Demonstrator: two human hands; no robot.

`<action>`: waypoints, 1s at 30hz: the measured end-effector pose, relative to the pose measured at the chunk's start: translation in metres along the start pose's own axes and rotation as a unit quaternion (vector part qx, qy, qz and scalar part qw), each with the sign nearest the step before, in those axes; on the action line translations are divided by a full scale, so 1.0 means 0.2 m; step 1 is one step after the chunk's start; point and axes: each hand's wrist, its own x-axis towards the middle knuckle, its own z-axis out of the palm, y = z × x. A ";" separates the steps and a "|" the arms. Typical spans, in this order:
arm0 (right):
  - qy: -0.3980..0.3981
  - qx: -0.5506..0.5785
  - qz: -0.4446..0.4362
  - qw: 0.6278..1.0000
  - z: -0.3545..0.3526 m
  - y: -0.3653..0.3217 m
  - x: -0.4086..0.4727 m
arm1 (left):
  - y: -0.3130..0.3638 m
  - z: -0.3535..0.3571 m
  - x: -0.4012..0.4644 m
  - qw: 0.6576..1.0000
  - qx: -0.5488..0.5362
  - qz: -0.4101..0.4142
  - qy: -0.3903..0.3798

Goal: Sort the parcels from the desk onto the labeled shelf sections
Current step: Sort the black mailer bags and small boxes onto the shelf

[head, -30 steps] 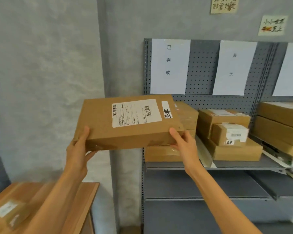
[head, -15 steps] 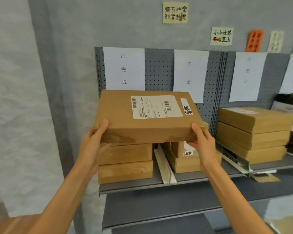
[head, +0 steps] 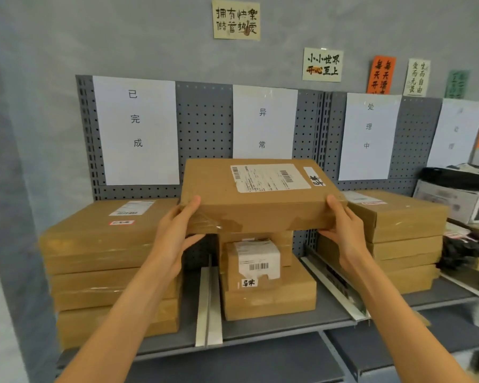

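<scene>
Two hands, left hand [head: 174, 233] and right hand [head: 343, 230], grasp the parcel [head: 260, 194]; set down off-centre, it could tip off the small box [head: 256, 261].

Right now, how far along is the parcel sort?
Done: three flat parcels stacked under the 已完成 sign, boxes under 异常, another stack under 处理中. In hand: a flat parcel tagged 异常, held at its ends by the left hand and right hand above the small box in that section. Left: setting it down; the desk is out of view.
</scene>
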 end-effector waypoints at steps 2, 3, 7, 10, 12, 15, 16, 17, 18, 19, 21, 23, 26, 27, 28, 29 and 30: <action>0.004 -0.013 0.010 1.000 -0.03 0.02 0.09 | -0.05 0.06 0.06 1.000 0.004 -0.010 0.005; 0.004 -0.020 0.014 1.000 -0.05 0.04 0.13 | -0.07 0.09 0.09 1.000 0.004 -0.015 0.010; -0.002 -0.049 0.027 0.998 -0.07 0.11 0.30 | -0.17 0.18 0.21 0.999 0.007 -0.037 0.038; -0.015 -0.076 0.047 0.996 -0.03 0.18 0.39 | -0.23 0.19 0.29 0.996 0.013 -0.056 0.063; -0.024 -0.093 0.065 0.993 0.01 0.23 0.44 | -0.26 0.19 0.34 0.994 0.016 -0.069 0.083; -0.026 -0.119 0.095 0.988 0.05 0.30 0.49 | -0.31 0.17 0.39 0.991 0.036 -0.089 0.097; -0.022 -0.130 0.102 0.986 0.07 0.32 0.51 | -0.32 0.16 0.40 0.990 0.040 -0.096 0.098; -0.018 -0.138 0.106 0.985 0.07 0.34 0.52 | -0.33 0.15 0.42 0.989 0.043 -0.100 0.099; -0.014 -0.144 0.108 0.984 0.08 0.35 0.53 | -0.34 0.15 0.43 0.989 0.044 -0.103 0.099; -0.013 -0.149 0.110 0.983 0.09 0.36 0.54 | -0.34 0.15 0.45 0.988 0.043 -0.105 0.101; -0.016 -0.156 0.115 0.981 0.10 0.37 0.57 | -0.35 0.15 0.47 0.987 0.039 -0.110 0.107; -0.018 -0.162 0.123 0.979 0.10 0.38 0.58 | -0.35 0.15 0.49 0.987 0.038 -0.115 0.107; -0.025 -0.162 0.137 0.977 0.11 0.39 0.61 | -0.35 0.15 0.50 0.986 0.036 -0.133 0.093; -0.032 -0.153 0.144 0.977 0.11 0.39 0.61 | -0.34 0.15 0.51 0.986 0.032 -0.143 0.082; -0.041 -0.142 0.152 0.977 0.11 0.38 0.61 | -0.33 0.15 0.51 0.986 0.027 -0.153 0.068; -0.053 -0.134 0.157 0.977 0.11 0.37 0.60 | -0.32 0.15 0.52 0.985 0.026 -0.161 0.054; -0.063 -0.134 0.160 0.976 0.12 0.37 0.59 | -0.31 0.15 0.52 0.984 0.030 -0.167 0.045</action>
